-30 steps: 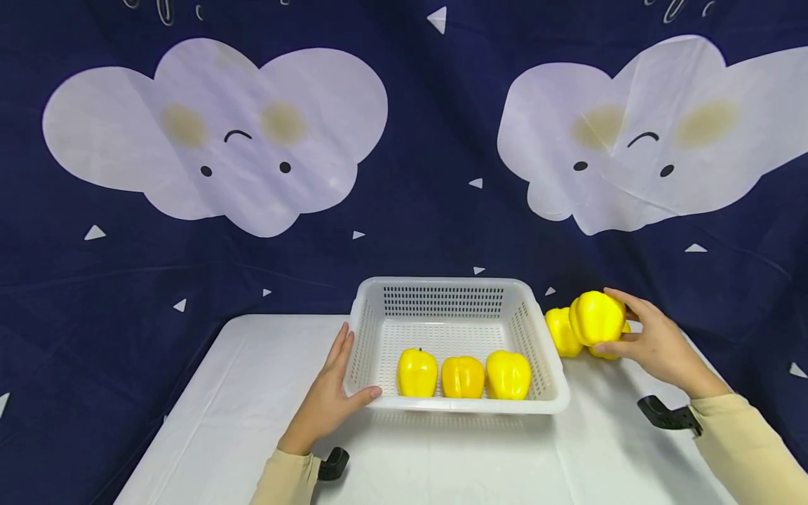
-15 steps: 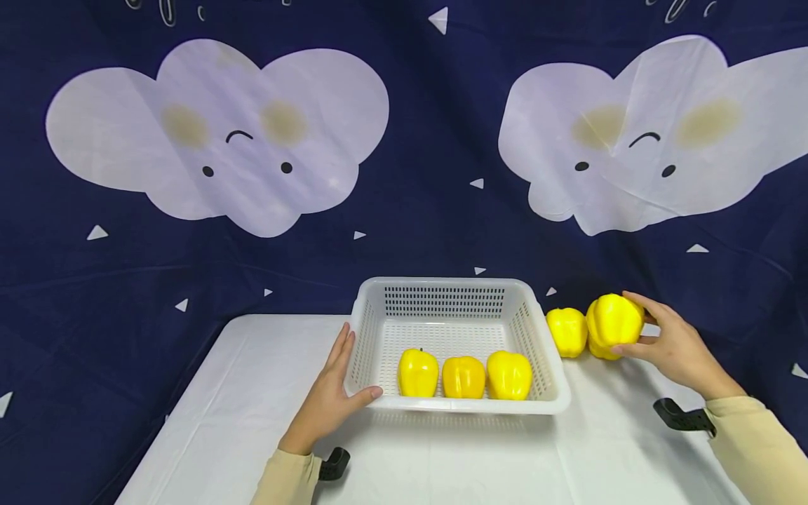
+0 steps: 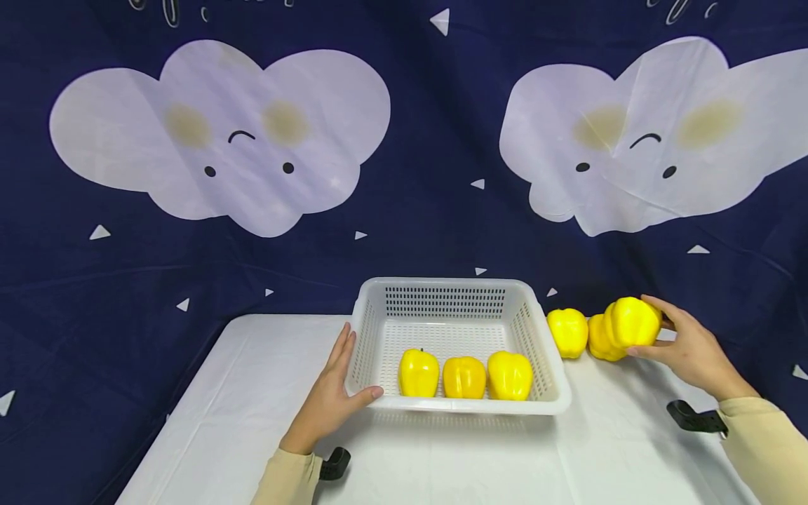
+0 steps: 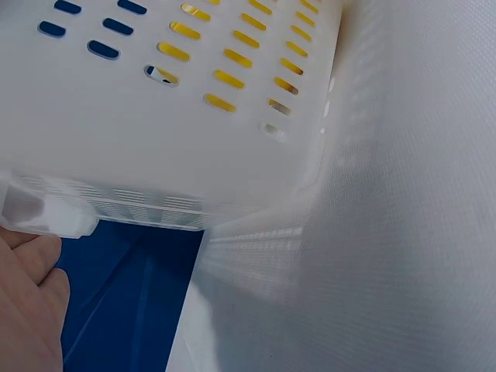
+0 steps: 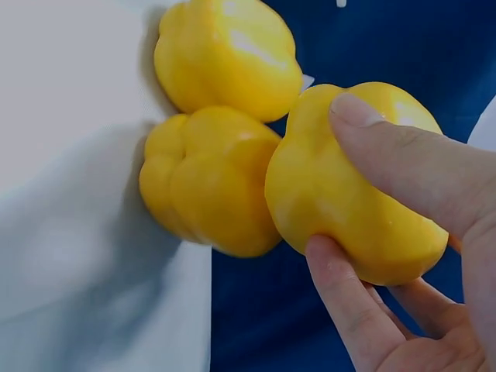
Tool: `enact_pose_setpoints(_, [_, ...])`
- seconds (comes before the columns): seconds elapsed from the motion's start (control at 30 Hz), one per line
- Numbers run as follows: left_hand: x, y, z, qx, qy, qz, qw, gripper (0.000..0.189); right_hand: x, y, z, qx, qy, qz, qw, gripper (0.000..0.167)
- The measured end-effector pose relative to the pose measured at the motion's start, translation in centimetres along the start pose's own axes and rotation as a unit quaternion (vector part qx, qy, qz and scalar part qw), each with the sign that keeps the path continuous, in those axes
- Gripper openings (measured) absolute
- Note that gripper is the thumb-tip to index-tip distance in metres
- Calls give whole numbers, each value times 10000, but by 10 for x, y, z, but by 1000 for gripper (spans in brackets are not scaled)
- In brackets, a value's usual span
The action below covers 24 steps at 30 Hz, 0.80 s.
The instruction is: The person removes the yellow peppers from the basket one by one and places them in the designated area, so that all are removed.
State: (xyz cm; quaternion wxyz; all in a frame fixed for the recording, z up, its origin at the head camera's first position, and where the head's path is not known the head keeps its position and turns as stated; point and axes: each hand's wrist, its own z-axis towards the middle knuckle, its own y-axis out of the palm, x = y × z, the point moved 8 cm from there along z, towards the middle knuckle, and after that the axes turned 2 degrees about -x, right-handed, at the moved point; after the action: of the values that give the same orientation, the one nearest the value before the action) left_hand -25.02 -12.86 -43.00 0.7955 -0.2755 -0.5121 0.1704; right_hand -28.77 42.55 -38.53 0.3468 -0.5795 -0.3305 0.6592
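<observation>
In the head view my right hand [image 3: 697,351] grips a yellow bell pepper [image 3: 634,322], thumb on one side and fingers on the other. The right wrist view shows this held pepper [image 5: 360,186] overlapping a second bell pepper [image 5: 213,182]; a third pepper [image 5: 225,58] lies beyond that one. My left hand [image 3: 325,407] rests against the left side of a white perforated plastic basket [image 3: 467,405], its fingers extended along the wall and thumb at the front rim. Three yellow peppers [image 3: 463,377] sit in a row along the basket's front inside.
The basket stands on a white-covered table [image 3: 467,459]. Two peppers [image 3: 567,333] are right of the basket near the table's back edge. A dark blue curtain [image 3: 435,231] with white clouds hangs close behind.
My right hand has moved to the right with its pepper, uncovering more of the pepper behind it. The left hand, the basket and the peppers inside have stayed in place.
</observation>
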Motion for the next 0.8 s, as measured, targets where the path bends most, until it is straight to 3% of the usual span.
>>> enact_pose_setpoints(0.8, [-1,0,1,1,42,44,10000,104,31,-12,-3,178,241,-232,9993,113])
